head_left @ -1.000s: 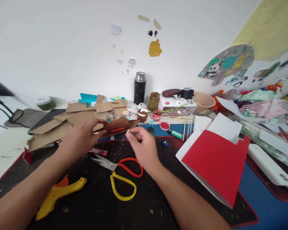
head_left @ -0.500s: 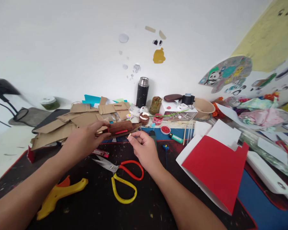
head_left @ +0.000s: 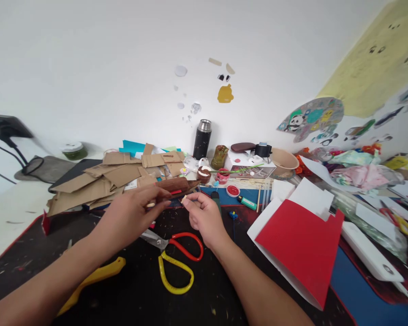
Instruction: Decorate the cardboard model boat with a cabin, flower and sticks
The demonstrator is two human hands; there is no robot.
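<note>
My right hand (head_left: pixel 206 219) pinches a small pale piece (head_left: pixel 183 198) between thumb and forefinger. My left hand (head_left: pixel 134 215) is beside it, fingers curled, and the end of a short pale stick (head_left: pixel 150 205) shows between them. The two hands are close but apart. Just beyond the left fingertips lies a brown log-shaped object (head_left: pixel 172 184) with a red strip on its side. Scissors (head_left: pixel 163 244) with one red and one yellow handle lie spread below the hands. A yellow tool (head_left: pixel 100 274) is partly covered by my left forearm.
Cardboard pieces (head_left: pixel 88 185) are heaped at the left. A black flask (head_left: pixel 202 139) stands by the wall, near jars and a pot of red paste (head_left: pixel 233 190). On the right are a folded red sheet (head_left: pixel 299 244) and a white power strip (head_left: pixel 370 251).
My left hand has come off the brown log-shaped object and moved right and down, closer to my right hand. The right hand keeps its pinch. The view has tilted up slightly.
</note>
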